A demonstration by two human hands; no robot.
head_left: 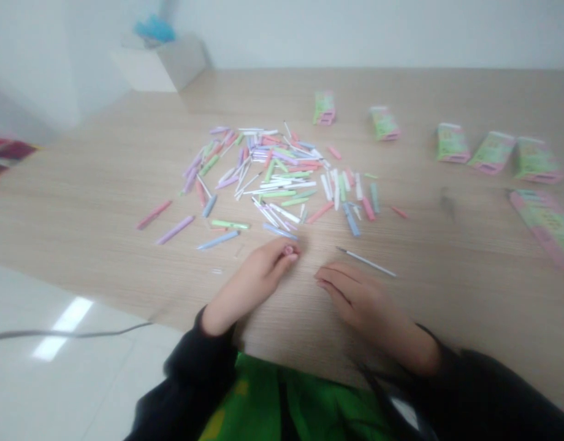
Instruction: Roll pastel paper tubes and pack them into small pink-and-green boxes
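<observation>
My left hand (265, 271) is closed around a pinkish pen barrel (289, 250); only its round open end shows between thumb and fingers. To the right, my right hand (358, 297) is pinched shut just above the table, and whatever is in its fingertips, if anything, is hidden. Just beyond that hand lies a loose pen refill (367, 262) with a dark tip. A blue pen barrel (279, 231) rests right beyond my left hand. Farther off spreads a heap of pastel pen parts (282, 159), with barrels, caps and white refills mixed together.
Several green-and-pink boxes (452, 144) stand along the back right of the wooden table (102, 165). A flat packet (546, 223) lies at the right edge. A white box (160, 64) with something blue in it sits at the back left. A cable (80, 334) runs below the table's left edge.
</observation>
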